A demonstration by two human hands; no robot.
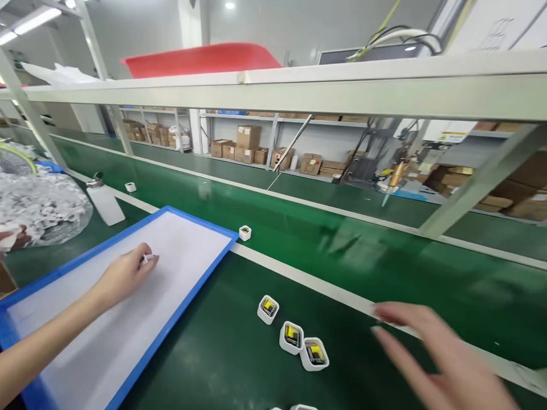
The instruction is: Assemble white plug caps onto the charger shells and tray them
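Note:
My left hand (126, 272) is closed, its fingertips pinching a small white plastic piece (149, 259) above a white board with a blue frame (194, 287). The piece is mostly covered by the fingers. On the right, my right hand (444, 356) is smeared by motion, thumb and forefinger apart with nothing visible between them. To its left on the green bench stand three small white square housings (314, 354), each with a yellow-and-black part inside. Another such housing (245, 232) sits by the board's far corner. More white rims are cut off at the bottom edge.
A clear bag of small white parts (51, 208) lies at the left, with another person's hand (15, 236) at its edge. Beside it stands a white bottle (105, 202). A pale shelf beam (273, 97) crosses overhead, carrying a red tray (205, 60). A green belt (307, 233) runs behind.

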